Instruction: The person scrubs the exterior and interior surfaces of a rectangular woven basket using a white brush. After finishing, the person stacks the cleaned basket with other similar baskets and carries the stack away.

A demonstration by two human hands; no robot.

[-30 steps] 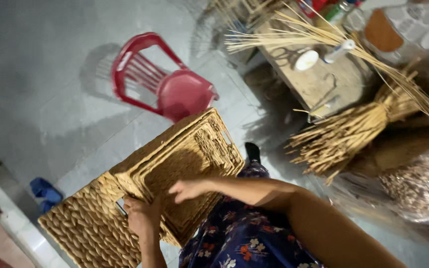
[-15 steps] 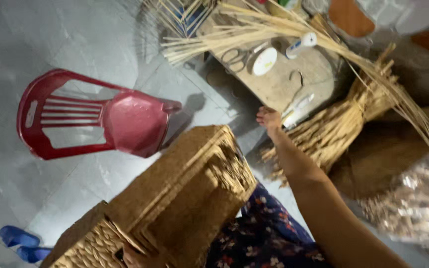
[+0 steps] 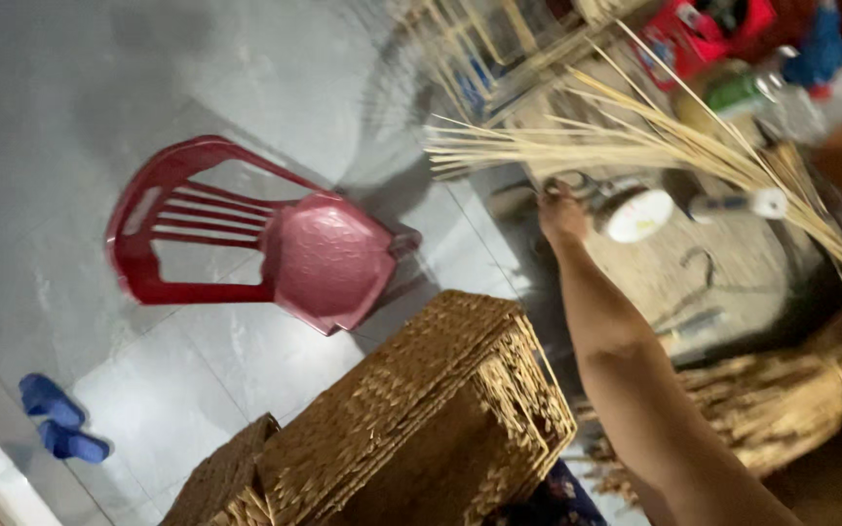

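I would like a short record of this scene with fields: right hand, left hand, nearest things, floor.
right hand: the right hand reaches to silver scissors on a low worn table
left hand: not in view
nearest things: round white tape roll; long pale straw stalks; rectangular woven brown basket
floor: red plastic chair; blue slippers

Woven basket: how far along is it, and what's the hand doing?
The woven basket looks largely formed, walls and rim woven. The right hand is stretched out to the scissors under the loose straw stalks. A straw bundle lies unused, so weaving seems unfinished.
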